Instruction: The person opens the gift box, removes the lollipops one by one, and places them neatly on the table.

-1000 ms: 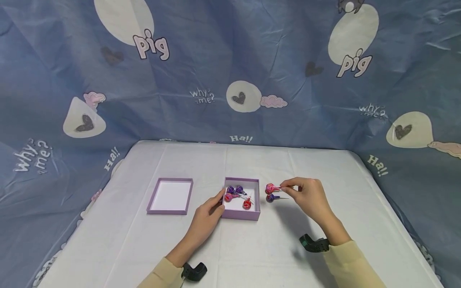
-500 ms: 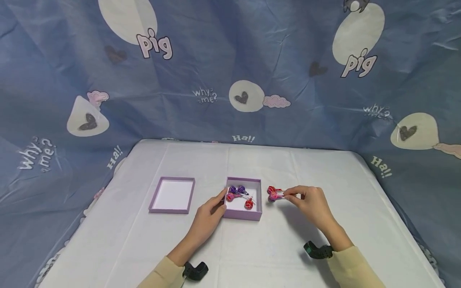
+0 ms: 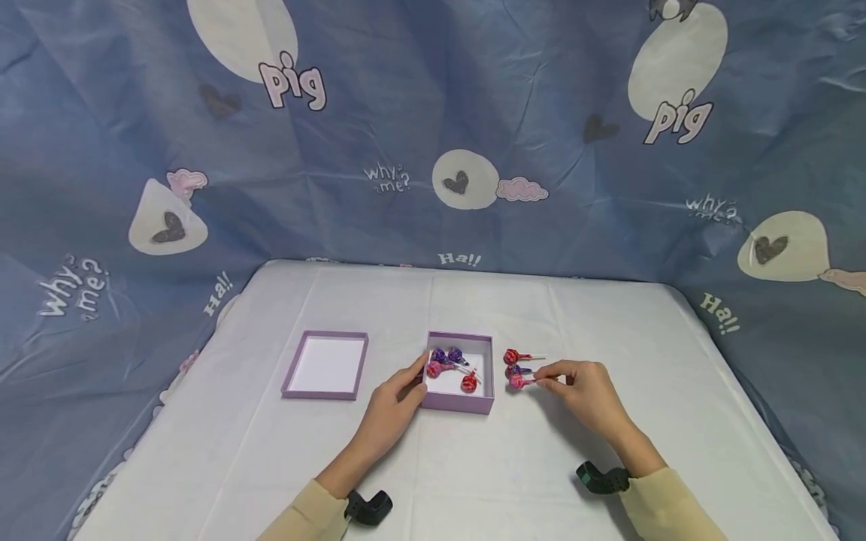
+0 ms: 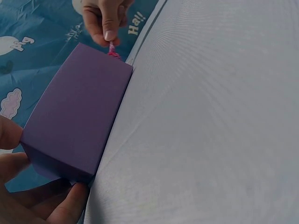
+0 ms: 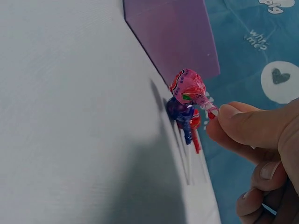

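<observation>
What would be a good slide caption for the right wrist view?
Right hand pinches a pink lollipop by its stick above a blue one on the table, near the purple box.

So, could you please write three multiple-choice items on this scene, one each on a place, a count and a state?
1. Where is the lid?
A. left of the box
B. on the box
C. right of the loose lollipops

2. How many lollipops lie in the box?
A. one
B. four
C. seven

3. What is the right hand doing?
A. lying flat
B. pinching a pink lollipop by its stick
C. gripping the lid

Answers:
1. A, it lies apart, inside up.
2. B, the head view shows two purple, two reddish.
3. B, the wrist view shows stick between fingertips.
</observation>
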`<act>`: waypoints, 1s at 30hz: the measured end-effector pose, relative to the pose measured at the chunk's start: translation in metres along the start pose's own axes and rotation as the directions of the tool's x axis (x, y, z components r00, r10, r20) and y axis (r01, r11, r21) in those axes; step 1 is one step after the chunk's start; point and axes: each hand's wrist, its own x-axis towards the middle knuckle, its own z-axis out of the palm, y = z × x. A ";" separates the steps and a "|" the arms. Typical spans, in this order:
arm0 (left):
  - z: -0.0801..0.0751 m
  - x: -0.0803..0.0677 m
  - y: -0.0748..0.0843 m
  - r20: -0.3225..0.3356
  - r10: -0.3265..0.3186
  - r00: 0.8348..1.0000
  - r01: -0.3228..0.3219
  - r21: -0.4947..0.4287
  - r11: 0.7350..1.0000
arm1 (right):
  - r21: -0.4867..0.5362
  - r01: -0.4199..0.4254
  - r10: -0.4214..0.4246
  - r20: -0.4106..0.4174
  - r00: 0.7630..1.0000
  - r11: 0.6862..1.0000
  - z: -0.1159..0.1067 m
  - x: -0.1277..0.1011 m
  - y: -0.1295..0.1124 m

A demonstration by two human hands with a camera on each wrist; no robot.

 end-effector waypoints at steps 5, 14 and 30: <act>0.001 0.000 0.001 -0.013 -0.012 1.000 0.012 0.006 1.000 | 0.020 -0.007 0.007 0.009 1.000 1.000 0.004 -0.002 0.005; 0.003 -0.003 0.018 -0.034 -0.025 0.999 0.025 -0.002 1.000 | 0.061 -0.052 0.050 0.038 0.998 0.997 0.008 -0.004 0.007; 0.000 0.001 0.003 0.007 -0.007 1.000 0.007 0.022 1.000 | -0.056 -0.050 0.055 0.091 0.994 0.997 0.013 -0.005 0.014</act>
